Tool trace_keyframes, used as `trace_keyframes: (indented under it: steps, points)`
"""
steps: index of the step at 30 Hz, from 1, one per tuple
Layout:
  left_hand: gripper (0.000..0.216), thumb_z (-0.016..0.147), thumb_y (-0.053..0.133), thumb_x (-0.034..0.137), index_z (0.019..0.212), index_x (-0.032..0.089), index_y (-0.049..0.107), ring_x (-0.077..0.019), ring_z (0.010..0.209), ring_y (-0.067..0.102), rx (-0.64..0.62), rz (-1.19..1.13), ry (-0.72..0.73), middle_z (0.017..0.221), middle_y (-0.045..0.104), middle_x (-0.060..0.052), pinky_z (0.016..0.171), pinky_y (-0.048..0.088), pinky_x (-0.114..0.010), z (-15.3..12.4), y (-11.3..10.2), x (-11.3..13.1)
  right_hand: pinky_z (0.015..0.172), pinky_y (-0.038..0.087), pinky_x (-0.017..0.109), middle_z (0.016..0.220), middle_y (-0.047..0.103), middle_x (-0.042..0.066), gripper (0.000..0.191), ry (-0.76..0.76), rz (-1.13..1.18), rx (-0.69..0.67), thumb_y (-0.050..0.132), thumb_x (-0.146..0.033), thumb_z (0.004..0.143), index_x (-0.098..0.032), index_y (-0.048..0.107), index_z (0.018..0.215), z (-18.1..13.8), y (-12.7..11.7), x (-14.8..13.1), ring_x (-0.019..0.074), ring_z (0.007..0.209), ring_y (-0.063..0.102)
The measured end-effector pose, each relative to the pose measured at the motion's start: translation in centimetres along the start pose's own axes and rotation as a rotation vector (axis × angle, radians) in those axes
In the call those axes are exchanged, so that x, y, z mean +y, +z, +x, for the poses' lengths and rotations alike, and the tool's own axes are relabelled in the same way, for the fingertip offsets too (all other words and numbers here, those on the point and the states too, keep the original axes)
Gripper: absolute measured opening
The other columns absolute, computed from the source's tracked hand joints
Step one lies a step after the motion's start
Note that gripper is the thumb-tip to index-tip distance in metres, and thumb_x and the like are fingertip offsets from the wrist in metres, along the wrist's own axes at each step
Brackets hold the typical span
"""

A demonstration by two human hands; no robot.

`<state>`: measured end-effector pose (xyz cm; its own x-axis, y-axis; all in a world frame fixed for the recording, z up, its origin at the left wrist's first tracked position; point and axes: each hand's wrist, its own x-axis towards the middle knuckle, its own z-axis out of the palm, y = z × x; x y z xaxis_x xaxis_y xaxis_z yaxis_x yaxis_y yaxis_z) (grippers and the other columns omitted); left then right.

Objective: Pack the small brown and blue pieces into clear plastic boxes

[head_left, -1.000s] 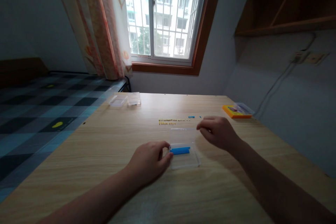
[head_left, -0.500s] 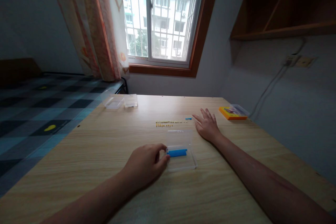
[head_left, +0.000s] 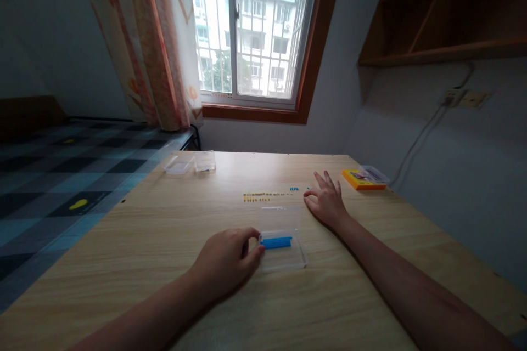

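Observation:
My left hand (head_left: pixel 230 255) pinches the left edge of a clear plastic box (head_left: pixel 284 264), whose lid (head_left: pixel 280 219) lies folded back. Inside the box lies a bundle of long blue rods (head_left: pixel 276 242). Over on the right, my right hand (head_left: pixel 327 203) rests on the table with thumb and index finger drawn together and the other fingers raised. Whether a small piece is between them is hidden. One tiny blue piece (head_left: pixel 308 188) lies just beyond those fingertips. To their left are a short row of small blue pieces (head_left: pixel 293 189) and rows of tiny yellow pieces (head_left: pixel 257 197).
Two clear plastic containers (head_left: pixel 205 161) stand at the table's far left corner. An orange-yellow box (head_left: pixel 362 179) with a clear part lies near the right edge. The wooden table (head_left: pixel 173 219) borders a checked bed (head_left: pixel 82 175) on the left; a shelf (head_left: pixel 444 49) hangs at upper right.
My right hand's index finger has curled in to the thumb from a spread position. A tiny blue piece now shows beyond it. My left hand stays at the box.

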<state>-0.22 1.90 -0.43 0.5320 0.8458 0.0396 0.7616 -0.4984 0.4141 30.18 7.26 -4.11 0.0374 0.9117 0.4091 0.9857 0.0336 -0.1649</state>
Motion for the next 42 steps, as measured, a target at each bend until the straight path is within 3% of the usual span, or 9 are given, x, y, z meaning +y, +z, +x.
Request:
trace_keyframes:
  steps: [4,10,18,23,29,34,38,42]
  points:
    - [0.031,0.09,0.05,0.043,0.108,0.026,0.07,-0.0213,0.074,0.063,0.002,-0.011,0.005,0.076,0.07,-0.001,0.065,0.038,-0.031,0.0,0.1,-0.2,0.114,0.009,0.063,0.158,0.035,0.007,0.018,-0.036,0.024,-0.03,0.062,-0.028,0.085,-0.026,0.08,0.088,-0.3,-0.4,0.3,0.0338,0.149,0.012]
    - [0.033,0.09,0.05,0.043,0.109,0.025,0.07,-0.0216,0.076,0.063,-0.011,-0.012,-0.013,0.077,0.07,-0.002,0.065,0.038,-0.03,0.0,0.0,-0.1,0.115,0.009,0.062,0.157,0.036,0.007,0.022,-0.058,0.054,-0.021,0.062,-0.023,0.082,-0.027,0.08,0.094,-0.6,-1.5,0.6,0.0321,0.15,0.012]
    - [0.035,0.09,0.049,0.044,0.11,0.025,0.069,-0.0216,0.075,0.062,-0.015,-0.012,-0.014,0.076,0.069,-0.002,0.065,0.038,-0.031,0.0,-0.1,0.0,0.116,0.006,0.06,0.156,0.038,0.007,0.018,-0.054,0.031,-0.044,0.063,-0.031,0.084,-0.027,0.08,0.086,-0.7,-2.0,0.1,0.0322,0.15,0.013]
    - [0.034,0.09,0.049,0.044,0.109,0.025,0.069,-0.0215,0.074,0.062,-0.022,-0.013,-0.016,0.076,0.069,-0.002,0.065,0.038,-0.031,0.1,-0.1,0.1,0.115,0.016,0.052,0.147,0.05,0.011,0.021,-0.031,0.015,-0.17,0.06,-0.025,0.084,-0.023,0.081,0.086,-0.6,-3.1,-0.4,0.0304,0.14,0.032]
    - [0.032,0.089,0.05,0.043,0.109,0.026,0.069,-0.0206,0.073,0.062,-0.011,-0.008,-0.013,0.075,0.069,-0.001,0.064,0.038,-0.031,0.0,0.0,-0.1,0.087,0.043,0.035,0.094,0.074,0.009,0.018,-0.013,0.074,-0.338,0.061,-0.02,0.077,-0.021,0.079,0.077,-0.8,-4.5,-0.1,0.0242,0.096,0.061]
    - [0.032,0.089,0.05,0.043,0.108,0.026,0.07,-0.0206,0.074,0.062,-0.005,-0.006,-0.012,0.075,0.068,-0.001,0.065,0.038,-0.031,0.0,0.1,0.0,0.062,0.04,0.025,0.079,0.074,0.006,0.018,0.02,0.153,-0.494,0.06,-0.017,0.072,-0.018,0.077,0.077,-1.1,-5.4,0.0,0.017,0.072,0.063]
    - [0.031,0.089,0.051,0.043,0.108,0.027,0.07,-0.0209,0.073,0.062,-0.008,-0.019,-0.014,0.074,0.069,0.0,0.064,0.038,-0.031,-0.1,0.1,0.0,0.057,0.037,0.024,0.075,0.072,0.005,0.019,0.007,0.21,-0.559,0.059,-0.018,0.075,-0.017,0.077,0.08,-1.2,-7.1,-0.4,0.0147,0.066,0.06]
    - [0.032,0.089,0.051,0.043,0.108,0.026,0.07,-0.0219,0.075,0.063,-0.001,-0.018,-0.013,0.077,0.07,-0.002,0.065,0.04,-0.031,-0.2,0.0,0.2,0.056,0.037,0.023,0.069,0.066,0.001,0.017,-0.137,0.343,-0.57,0.061,-0.024,0.08,-0.018,0.076,0.082,-2.2,-9.4,-2.1,0.0125,0.063,0.055]
